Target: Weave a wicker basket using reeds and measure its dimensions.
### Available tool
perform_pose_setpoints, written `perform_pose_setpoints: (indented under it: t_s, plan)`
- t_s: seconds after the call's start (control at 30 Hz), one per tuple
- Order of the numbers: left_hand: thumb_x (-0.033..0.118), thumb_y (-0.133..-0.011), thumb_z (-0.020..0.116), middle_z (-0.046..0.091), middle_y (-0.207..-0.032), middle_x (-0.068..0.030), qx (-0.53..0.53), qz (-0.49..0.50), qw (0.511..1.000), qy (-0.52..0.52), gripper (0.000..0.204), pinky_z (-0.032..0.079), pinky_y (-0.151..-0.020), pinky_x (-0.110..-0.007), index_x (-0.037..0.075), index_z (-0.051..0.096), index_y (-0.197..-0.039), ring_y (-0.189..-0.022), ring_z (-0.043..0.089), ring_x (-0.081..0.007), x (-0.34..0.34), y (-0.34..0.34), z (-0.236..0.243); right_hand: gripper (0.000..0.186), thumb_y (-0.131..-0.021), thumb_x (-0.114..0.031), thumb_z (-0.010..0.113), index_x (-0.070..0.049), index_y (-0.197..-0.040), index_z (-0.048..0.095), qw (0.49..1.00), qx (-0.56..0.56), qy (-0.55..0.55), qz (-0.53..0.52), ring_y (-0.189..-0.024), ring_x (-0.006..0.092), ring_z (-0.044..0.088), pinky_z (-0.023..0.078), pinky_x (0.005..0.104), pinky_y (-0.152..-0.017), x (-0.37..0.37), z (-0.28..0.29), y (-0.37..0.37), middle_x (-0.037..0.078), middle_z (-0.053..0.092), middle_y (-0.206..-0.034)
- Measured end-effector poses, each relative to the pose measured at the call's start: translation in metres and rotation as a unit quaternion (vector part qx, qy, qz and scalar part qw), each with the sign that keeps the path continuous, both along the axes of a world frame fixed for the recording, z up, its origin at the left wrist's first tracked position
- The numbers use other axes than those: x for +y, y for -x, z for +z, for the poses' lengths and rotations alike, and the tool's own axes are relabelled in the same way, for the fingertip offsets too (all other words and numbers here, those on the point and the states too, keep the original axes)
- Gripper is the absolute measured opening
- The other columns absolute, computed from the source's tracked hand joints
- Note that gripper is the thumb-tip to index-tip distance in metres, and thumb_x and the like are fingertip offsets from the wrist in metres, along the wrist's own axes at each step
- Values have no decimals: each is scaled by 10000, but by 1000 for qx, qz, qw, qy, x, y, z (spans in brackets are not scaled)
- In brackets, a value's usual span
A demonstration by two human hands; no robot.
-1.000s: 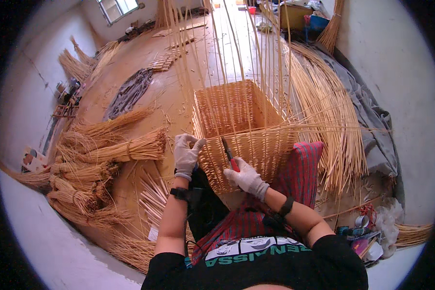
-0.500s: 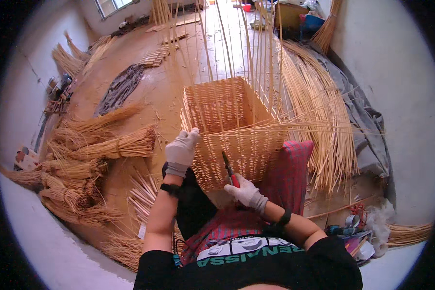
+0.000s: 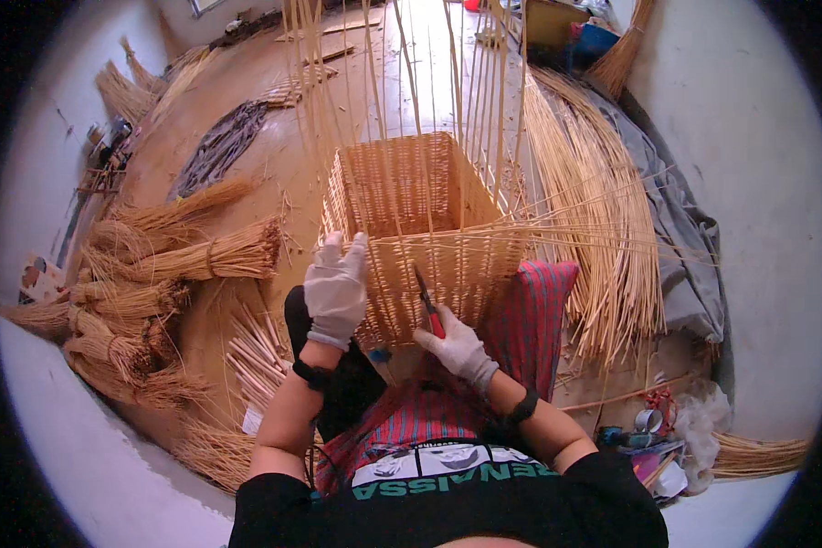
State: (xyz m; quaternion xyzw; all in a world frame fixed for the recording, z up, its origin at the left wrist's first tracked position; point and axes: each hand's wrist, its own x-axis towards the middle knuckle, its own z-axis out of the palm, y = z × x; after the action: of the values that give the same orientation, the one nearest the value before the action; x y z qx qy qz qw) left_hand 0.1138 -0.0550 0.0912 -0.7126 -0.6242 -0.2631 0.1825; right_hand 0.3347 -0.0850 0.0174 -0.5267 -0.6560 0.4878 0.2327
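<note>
A square wicker basket (image 3: 429,283) stands tilted in front of me, its hollow facing up and away. Tall upright stakes (image 3: 411,82) rise from its rim, while several thin weaving rods (image 3: 575,233) stick out to the right. My left hand (image 3: 335,294), in a whitish glove, lies against the near left corner with its thumb and fingers apart at the rim. My gloved right hand (image 3: 461,352) is closed around red-handled shears (image 3: 437,320). Their dark, narrow tip points up along the near wall of the basket.
Long loose rods (image 3: 598,219) lie on a grey cloth (image 3: 690,247) to the right. Tied wicker bundles (image 3: 219,258) are piled at the left, near cut sticks (image 3: 256,356). Red checked cloth (image 3: 543,315) covers my lap. Tape and plastic bags (image 3: 703,425) sit at the lower right.
The basket and both hands sit slightly further left and higher in view. My left thumb and fingers have spread from a pinch at the rim. The shears stay in my right hand.
</note>
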Motion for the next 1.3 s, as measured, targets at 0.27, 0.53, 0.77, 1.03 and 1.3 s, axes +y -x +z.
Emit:
perform_pose_setpoints:
  t_s: [0.27, 0.53, 0.77, 1.03, 1.3]
  plan:
    - [161, -827, 628, 677, -1139, -108, -2, -172, 981, 92, 423, 516, -870, -421, 92, 629, -1244, -1036, 655, -304, 18, -113, 27, 566, -952, -346, 589, -136, -1459, 450, 967, 137, -202, 73, -1167, 373, 600, 465, 424, -992, 37, -67, 12, 201, 590, -1325]
    - [144, -807, 614, 651, -965, -52, 86, -191, 972, 107, 248, 525, -748, -398, 135, 629, -1054, -939, 660, -259, 41, -137, 19, 463, -1027, -176, 431, -211, -1488, 451, 924, -148, -312, 166, -1372, 292, 430, 343, 397, -1150, 25, -62, -9, 108, 452, -1488]
    - [62, -852, 534, 578, -1121, -125, -52, -138, 973, 175, 452, 572, -713, -428, 116, 530, -1302, -927, 680, -314, 56, -182, 17, 576, -1025, -280, 528, -104, -1531, 317, 994, 99, -41, 22, -1425, 289, 359, 287, 427, -1203, 31, -94, -30, 127, 389, -1531]
    - [121, -808, 621, 632, -954, -74, 38, -193, 971, 139, 192, 509, -753, -432, 125, 635, -1000, -893, 657, -282, 66, -190, 10, 564, -1016, -293, 543, -93, -1506, 349, 989, 148, 24, -7, -1381, 280, 391, 306, 413, -1179, 38, -108, -33, 122, 419, -1491]
    - [150, -796, 627, 653, -913, -56, 72, -205, 967, 130, 131, 470, -777, -405, 147, 648, -925, -887, 645, -263, 58, -196, 0, 554, -1007, -307, 557, -83, -1482, 380, 989, 144, 46, 2, -1337, 271, 424, 326, 398, -1156, 26, -110, -33, 117, 450, -1452]
